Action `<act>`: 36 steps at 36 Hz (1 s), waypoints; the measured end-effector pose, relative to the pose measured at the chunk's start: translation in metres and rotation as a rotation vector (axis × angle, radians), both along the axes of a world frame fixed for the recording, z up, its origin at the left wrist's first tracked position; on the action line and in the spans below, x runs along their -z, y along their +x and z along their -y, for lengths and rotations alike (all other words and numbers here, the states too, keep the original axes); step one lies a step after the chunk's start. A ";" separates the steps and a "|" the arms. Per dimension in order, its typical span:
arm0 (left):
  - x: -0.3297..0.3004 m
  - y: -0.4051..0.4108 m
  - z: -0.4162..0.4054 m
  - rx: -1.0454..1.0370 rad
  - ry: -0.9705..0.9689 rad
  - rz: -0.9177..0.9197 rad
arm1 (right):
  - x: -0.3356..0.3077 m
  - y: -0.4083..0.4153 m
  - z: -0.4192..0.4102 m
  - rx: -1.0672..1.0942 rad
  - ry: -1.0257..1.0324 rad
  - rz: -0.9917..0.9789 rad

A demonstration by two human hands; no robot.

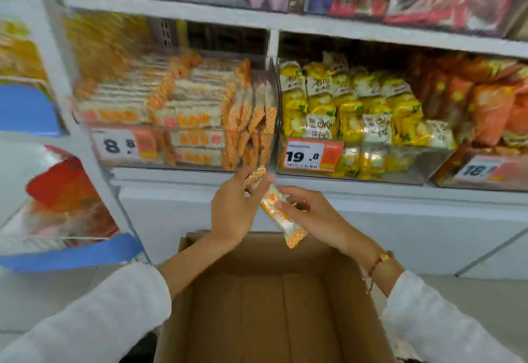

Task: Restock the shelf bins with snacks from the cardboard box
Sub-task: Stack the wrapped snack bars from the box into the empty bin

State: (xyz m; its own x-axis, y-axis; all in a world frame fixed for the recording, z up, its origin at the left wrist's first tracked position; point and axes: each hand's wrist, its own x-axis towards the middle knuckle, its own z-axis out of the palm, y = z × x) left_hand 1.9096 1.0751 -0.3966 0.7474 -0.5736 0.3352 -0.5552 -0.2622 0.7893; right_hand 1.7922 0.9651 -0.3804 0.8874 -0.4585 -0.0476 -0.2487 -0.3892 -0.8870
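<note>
Above the open cardboard box [274, 305], just below the front lip of the shelf, both hands hold orange-and-white snack packets. The left hand [233, 208] has its fingers curled round one snack packet [255, 175], whose checked end sticks up past the fingertips; the right hand [311, 215] pinches a second packet [283, 221] between thumb and fingers, so that it hangs slanting down toward the box. The two packets lie close together, and whether they touch is hard to tell. Directly above sits the clear bin [183, 122] marked with the 8.8 price tag [125, 144], already well filled with packets of the same orange check, so that looks the right home for these two. The yellow snacks bin [357, 122] beside it holds different goods and should be left alone. To do the step well, I judge each packet should be lifted over the bin's front wall and laid flat in line with the stacked rows, or slipped upright into the standing group at the bin's right end, without knocking the leaning packets forward. What shows of the box floor is bare, so this may be among the last loads.
</note>
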 end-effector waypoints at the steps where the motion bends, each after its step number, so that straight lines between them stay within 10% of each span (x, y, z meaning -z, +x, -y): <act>1: -0.011 0.004 -0.006 -0.009 0.006 0.044 | -0.010 0.002 -0.004 -0.044 -0.018 -0.011; 21: -0.071 0.146 -0.049 -0.275 0.128 0.782 | -0.091 0.044 -0.010 0.119 -0.419 0.239; 27: -0.072 0.169 -0.058 -0.027 0.062 0.700 | -0.109 0.087 -0.009 0.050 -0.963 0.220; 36: -0.073 0.167 -0.080 -0.192 -0.082 0.590 | -0.103 0.145 -0.024 -0.079 -0.978 0.248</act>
